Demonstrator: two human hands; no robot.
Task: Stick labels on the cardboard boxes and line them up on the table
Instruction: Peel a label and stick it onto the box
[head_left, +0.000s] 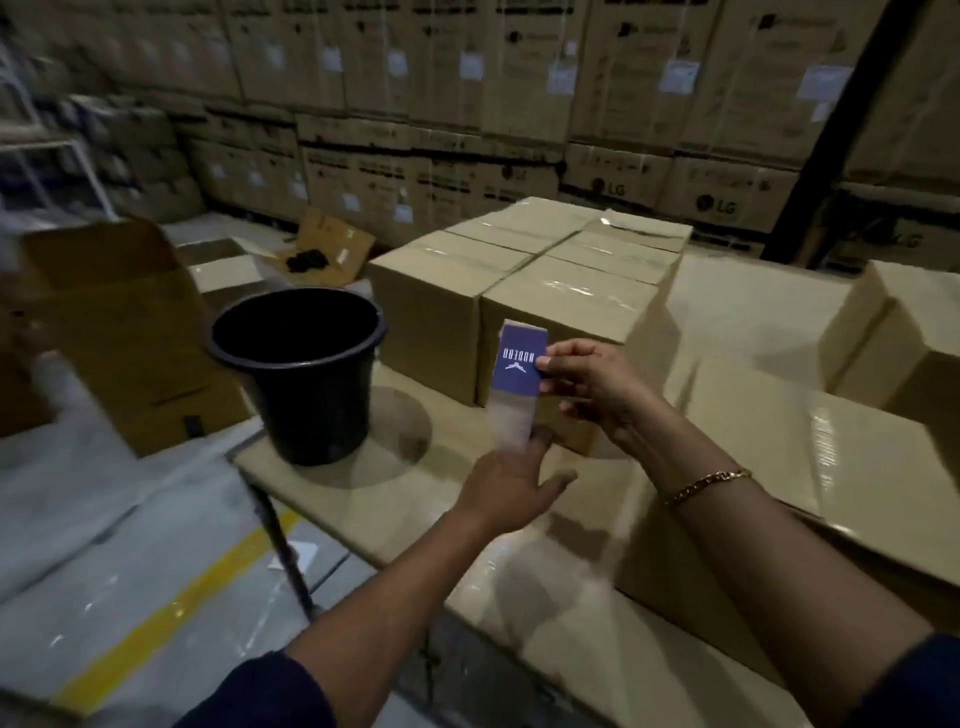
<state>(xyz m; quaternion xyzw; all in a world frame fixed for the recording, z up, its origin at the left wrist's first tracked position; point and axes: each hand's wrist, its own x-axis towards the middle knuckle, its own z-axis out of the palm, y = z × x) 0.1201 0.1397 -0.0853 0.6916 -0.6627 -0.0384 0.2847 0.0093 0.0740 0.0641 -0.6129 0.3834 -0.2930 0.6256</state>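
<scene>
Blue label (521, 364) — right hand (587, 384) pinches edge | left hand (506, 483) pinches backing strip (511, 421)

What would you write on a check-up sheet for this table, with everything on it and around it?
Surface: table, brown top, partly bare.
Job's things: blue label held in front of the taped boxes, not yet stuck on; a pale strip hangs below it.
Clutter: black bucket stands upright, left of the boxes.
Hands: right hand pinches the label's right edge; left hand pinches the strip's lower end.
Cables: nothing seen.
Surroundings: stacked cartons behind; open carton at left; yellow floor line.
</scene>
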